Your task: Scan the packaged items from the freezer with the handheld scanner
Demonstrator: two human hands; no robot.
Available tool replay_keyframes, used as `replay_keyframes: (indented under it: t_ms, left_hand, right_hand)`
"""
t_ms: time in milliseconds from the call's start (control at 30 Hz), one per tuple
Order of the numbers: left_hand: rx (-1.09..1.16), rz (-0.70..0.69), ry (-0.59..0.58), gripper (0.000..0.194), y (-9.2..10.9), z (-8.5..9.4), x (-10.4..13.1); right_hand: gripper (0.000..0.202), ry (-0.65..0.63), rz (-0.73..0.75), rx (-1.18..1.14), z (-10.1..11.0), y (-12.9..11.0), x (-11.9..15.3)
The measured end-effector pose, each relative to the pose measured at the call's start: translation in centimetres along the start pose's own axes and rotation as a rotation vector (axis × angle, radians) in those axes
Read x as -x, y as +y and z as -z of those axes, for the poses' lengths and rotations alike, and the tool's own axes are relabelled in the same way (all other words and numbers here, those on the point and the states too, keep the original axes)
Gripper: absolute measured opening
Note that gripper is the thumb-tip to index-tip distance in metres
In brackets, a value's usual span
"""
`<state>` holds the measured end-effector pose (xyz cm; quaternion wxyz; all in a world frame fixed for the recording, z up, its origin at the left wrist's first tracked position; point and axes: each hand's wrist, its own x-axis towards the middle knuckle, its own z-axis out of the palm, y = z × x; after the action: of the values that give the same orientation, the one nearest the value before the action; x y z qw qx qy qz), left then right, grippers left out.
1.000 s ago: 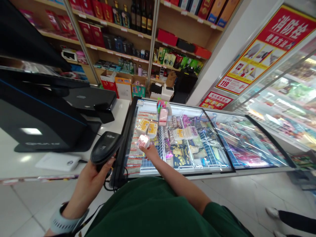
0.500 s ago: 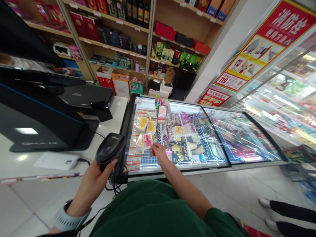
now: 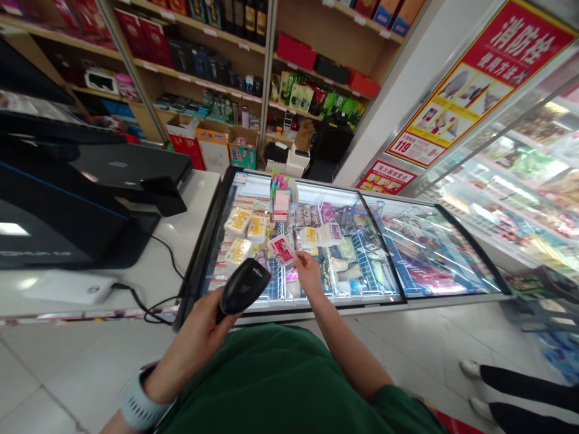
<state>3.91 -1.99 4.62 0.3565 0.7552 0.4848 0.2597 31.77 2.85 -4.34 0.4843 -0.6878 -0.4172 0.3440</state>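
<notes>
My left hand (image 3: 205, 322) is wrapped round the handle of a black barcode scanner (image 3: 246, 286), its head pointing right over the glass freezer top. Between the fingertips of my right hand (image 3: 309, 272) is the edge of a small pack with a red-and-white label (image 3: 281, 249), tilted above the glass. Left of it lie several clear packs with yellow labels (image 3: 238, 249). Behind my right hand, another yellow-labelled pack (image 3: 309, 237) and a purple-labelled pack (image 3: 332, 233) lie side by side. A bright pink and green packet (image 3: 278, 181), partly blurred out, lies at the far side.
A chest freezer (image 3: 404, 265) with a black frame stretches to the right. On the counter (image 3: 199, 199) at left stand a black checkout terminal (image 3: 63, 211) and a white power bank (image 3: 67, 287) with a cable. A person's legs (image 3: 525, 386) show at lower right.
My left hand has brought the scanner rightward over the freezer. My right hand has moved the red-labelled pack right, away from the yellow-labelled packs. The view has shifted slightly.
</notes>
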Motion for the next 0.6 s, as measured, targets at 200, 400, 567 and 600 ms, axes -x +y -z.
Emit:
replay_keyframes:
  t_ms: [200, 400, 567, 600]
  left_hand:
    - [-0.099, -0.049, -0.003, 0.029, 2.5, -3.2, -1.0]
    - [-0.136, -0.033, 0.005, 0.03, 4.3, -5.5, -1.3]
    - [-0.147, -0.027, 0.008, 0.03, 5.4, -6.8, -1.4]
    - [-0.147, -0.029, 0.006, 0.029, 5.5, -7.0, -1.5]
  right_hand:
    - [0.024, 0.028, 0.099, 0.091, 3.4, 0.1, 0.2]
    - [0.024, 0.03, 0.123, 0.094, 5.6, 0.2, 0.4]
    - [0.022, 0.017, 0.113, 0.082, 6.9, 0.4, 0.4]
    - [0.022, 0.013, 0.111, 0.075, 7.1, 0.4, 0.4]
